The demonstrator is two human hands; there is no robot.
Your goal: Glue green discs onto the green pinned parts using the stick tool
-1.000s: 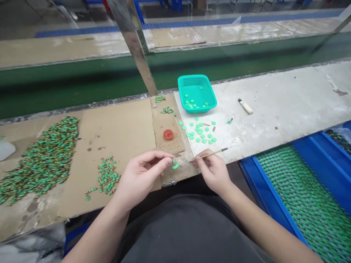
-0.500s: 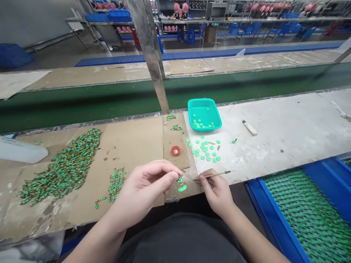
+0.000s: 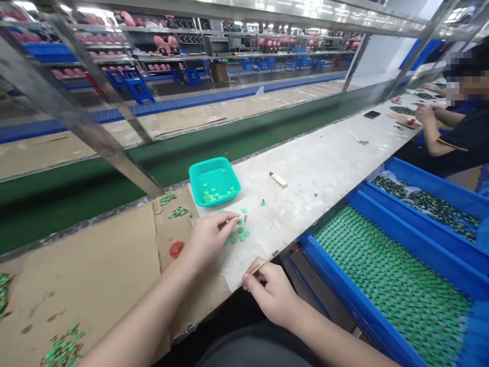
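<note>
My left hand (image 3: 208,234) reaches over the flat green discs (image 3: 247,234) scattered on the white table covering. Its thumb and fingers are pinched together; what they hold, if anything, is hidden. My right hand (image 3: 273,293), near the table's front edge, is closed around a thin paintbrush (image 3: 261,266) that slants up to the right. A shallow red cap (image 3: 176,249) sits on the cardboard beside my left forearm. Beyond the discs stands a teal basket (image 3: 193,186) with more green discs inside. One small piece (image 3: 263,202) stands apart, right of the discs.
Small green-and-gold parts (image 3: 63,349) lie in piles on the cardboard (image 3: 114,265). A blue tray (image 3: 324,265) full of rows of green pieces sits low at the right. A white tube (image 3: 278,179) lies on the table. Another person (image 3: 454,122) works farther right.
My view has turned to the right. My left hand, which held a small green figure on a disc, has moved to the scattered discs. My right hand still holds the paintbrush.
</note>
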